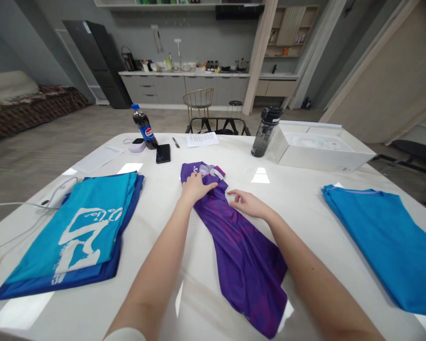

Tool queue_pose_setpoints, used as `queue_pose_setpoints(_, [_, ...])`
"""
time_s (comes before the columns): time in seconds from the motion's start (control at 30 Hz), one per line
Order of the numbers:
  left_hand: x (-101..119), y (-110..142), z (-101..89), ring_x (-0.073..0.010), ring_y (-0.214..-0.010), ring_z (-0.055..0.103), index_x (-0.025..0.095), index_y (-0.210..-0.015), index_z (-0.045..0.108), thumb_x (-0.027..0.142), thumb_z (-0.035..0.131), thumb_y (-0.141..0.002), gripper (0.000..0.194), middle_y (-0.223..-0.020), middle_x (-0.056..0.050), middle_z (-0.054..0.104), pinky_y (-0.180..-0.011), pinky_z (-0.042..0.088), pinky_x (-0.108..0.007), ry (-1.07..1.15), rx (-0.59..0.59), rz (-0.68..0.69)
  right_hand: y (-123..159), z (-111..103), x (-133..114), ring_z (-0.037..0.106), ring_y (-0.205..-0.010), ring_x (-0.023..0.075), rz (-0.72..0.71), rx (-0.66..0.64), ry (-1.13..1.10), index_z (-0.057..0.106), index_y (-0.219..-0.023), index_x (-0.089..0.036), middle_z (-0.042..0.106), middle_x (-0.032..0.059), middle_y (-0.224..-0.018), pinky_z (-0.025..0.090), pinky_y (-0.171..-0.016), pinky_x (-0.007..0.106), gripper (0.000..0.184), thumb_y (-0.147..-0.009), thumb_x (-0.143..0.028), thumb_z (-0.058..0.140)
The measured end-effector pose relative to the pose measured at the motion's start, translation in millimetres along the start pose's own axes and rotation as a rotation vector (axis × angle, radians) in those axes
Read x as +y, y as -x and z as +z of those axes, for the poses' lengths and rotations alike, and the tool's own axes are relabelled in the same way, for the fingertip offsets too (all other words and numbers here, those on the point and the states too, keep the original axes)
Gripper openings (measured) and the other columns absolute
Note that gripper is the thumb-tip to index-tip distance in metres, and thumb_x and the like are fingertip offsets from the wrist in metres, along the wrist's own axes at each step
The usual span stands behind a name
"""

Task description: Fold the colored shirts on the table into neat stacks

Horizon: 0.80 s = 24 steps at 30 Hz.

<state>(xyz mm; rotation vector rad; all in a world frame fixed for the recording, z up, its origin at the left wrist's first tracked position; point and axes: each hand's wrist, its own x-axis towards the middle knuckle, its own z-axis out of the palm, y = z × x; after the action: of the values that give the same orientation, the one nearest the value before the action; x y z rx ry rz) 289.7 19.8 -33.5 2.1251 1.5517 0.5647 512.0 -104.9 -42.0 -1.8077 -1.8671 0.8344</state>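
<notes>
On the table [156, 203], the purple shirt [242, 248] slants lengthwise — collar [207, 170] away, leftward.

From where I stand, the left hand [195, 188] covers a patch of the purple jersey [244, 246], so I can't see the cloth beneath it. The folded blue shirt [386, 237] runs off at the right edge, and the white sleeve [126, 335] is cut off at the bottom. The printed sheet [202, 139] is too small to read; the contents of the white box [315, 159] and the bottles along the counter [184, 74] I can't make out.
</notes>
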Motion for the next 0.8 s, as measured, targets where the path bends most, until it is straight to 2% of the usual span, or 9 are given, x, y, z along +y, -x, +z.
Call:
queue_pose_setpoints(0.13, [1,1,17.7,-0.0374,-0.119,0.061,0.022,-0.081,0.068,0.03,0.074,-0.076,0.011,-0.108,-0.015,0.071,-0.109,0.04,-0.049,0.154,-0.005,-0.049,-10,9,-8,0.059,-0.071,0.015,0.029,0.174,-0.056,0.065,-0.123,-0.019,0.067,0.002,-0.091,0.047,-0.074,0.027,0.039,-0.094,-0.044,0.06])
queue_pose_setpoints(0.27, [-1,-7,16.5,-0.0299,-0.103,0.067,0.024,-0.072,0.062,0.024,0.069,-0.077,0.009,-0.081,-0.008,0.069,-0.104,0.045,-0.043,0.489,0.078,-0.066,-37,20,-31,0.06,-0.075,0.016,-0.023,0.271,0.01,0.067,-0.114,-0.021,0.067,0.0007,-0.088,0.047,-0.075,0.027,0.031,-0.09,-0.041,0.065])
queue_pose_setpoints(0.37, [-14,-19,-5.8,-0.0229,-0.091,0.067,0.023,-0.085,0.061,0.028,0.058,-0.084,0.007,-0.08,-0.004,0.066,-0.093,0.052,-0.039,0.908,0.214,-0.232,-64,27,-50,0.064,-0.081,0.0183,0.036,0.291,0.108,0.069,-0.113,-0.021,0.07,0.0028,-0.087,0.047,-0.076,0.027,0.027,-0.094,-0.038,0.062])
queue_pose_setpoints(0.43, [-34,-27,-29.4,-0.0199,-0.086,0.067,0.022,-0.094,0.059,0.027,0.048,-0.088,0.014,-0.084,-0.004,0.066,-0.085,0.056,-0.037,1.202,0.297,-0.416,-79,31,-58,0.068,-0.089,0.0211,0.104,0.237,0.17,0.071,-0.111,-0.022,0.074,0.0057,-0.095,0.048,-0.078,0.029,0.028,-0.096,-0.042,0.059])
queue_pose_setpoints(0.5, [-60,-32,-55.1,-0.0188,-0.088,0.068,0.022,-0.101,0.057,0.022,0.041,-0.089,0.02,-0.09,-0.005,0.066,-0.082,0.057,-0.036,1.334,0.41,-0.549,-89,35,-63,0.069,-0.098,0.0241,0.149,0.154,0.221,0.071,-0.111,-0.023,0.075,0.008,-0.108,0.049,-0.082,0.031,0.03,-0.097,-0.046,0.058])
queue_pose_setpoints(0.6, [-93,-30,-87.0,-0.0189,-0.102,0.066,0.02,-0.115,0.054,0.017,0.038,-0.09,0.03,-0.103,-0.007,0.065,-0.091,0.055,-0.037,1.192,0.729,-0.622,-95,39,-67,0.069,-0.105,0.0276,0.226,0.112,0.278,0.069,-0.113,-0.022,0.074,0.0117,-0.115,0.05,-0.085,0.035,0.046,-0.097,-0.061,0.05])
queue_pose_setpoints(0.67, [-99,-24,-98.6,-0.0185,-0.112,0.062,0.02,-0.122,0.054,0.016,0.036,-0.091,0.035,-0.111,-0.008,0.064,-0.104,0.049,-0.038,0.998,0.91,-0.549,-94,40,-72,0.069,-0.105,0.0304,0.298,0.143,0.321,0.066,-0.117,-0.02,0.072,0.0156,-0.115,0.05,-0.086,0.038,0.064,-0.094,-0.075,0.042])
queue_pose_setpoints(0.73, [-93,-18,-100.6,-0.0187,-0.118,0.06,0.02,-0.122,0.057,0.014,0.037,-0.09,0.038,-0.115,-0.009,0.065,-0.113,0.042,-0.037,0.766,0.951,-0.371,-92,42,-82,0.068,-0.106,0.0331,0.311,0.213,0.395,0.061,-0.122,-0.017,0.071,0.0188,-0.116,0.05,-0.087,0.041,0.074,-0.09,-0.081,0.042])
queue_pose_setpoints(0.8, [-80,-15,-92.7,-0.0215,-0.119,0.062,0.02,-0.117,0.062,0.011,0.039,-0.088,0.037,-0.115,-0.011,0.067,-0.113,0.041,-0.039,0.531,0.804,-0.188,-91,47,-95,0.065,-0.11,0.0333,0.19,0.275,0.482,0.058,-0.127,-0.017,0.069,0.0189,-0.118,0.048,-0.092,0.042,0.068,-0.091,-0.075,0.049])
